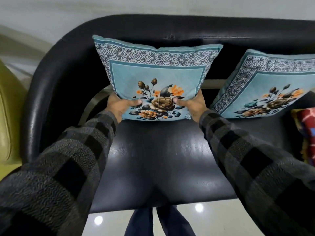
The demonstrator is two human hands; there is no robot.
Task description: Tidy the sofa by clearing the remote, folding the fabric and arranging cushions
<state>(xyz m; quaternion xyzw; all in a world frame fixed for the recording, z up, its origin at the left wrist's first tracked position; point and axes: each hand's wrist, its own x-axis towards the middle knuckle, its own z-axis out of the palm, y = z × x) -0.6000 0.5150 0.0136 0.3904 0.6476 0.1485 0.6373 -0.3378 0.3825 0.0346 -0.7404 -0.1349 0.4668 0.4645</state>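
A blue floral cushion (156,72) stands upright against the backrest of the black leather sofa (158,159), near its left arm. My left hand (120,106) grips its lower left corner and my right hand (192,104) grips its lower right corner, thumbs on the front face. A second matching blue cushion (265,86) leans against the backrest to the right. A red patterned fabric or cushion (306,126) lies at the far right edge, partly cut off. No remote is visible.
The sofa's rounded left arm (34,106) curves around the cushion. A green seat (8,116) stands to the left. The seat's front (158,167) is bare black leather. Glossy pale floor (213,217) and my legs show below.
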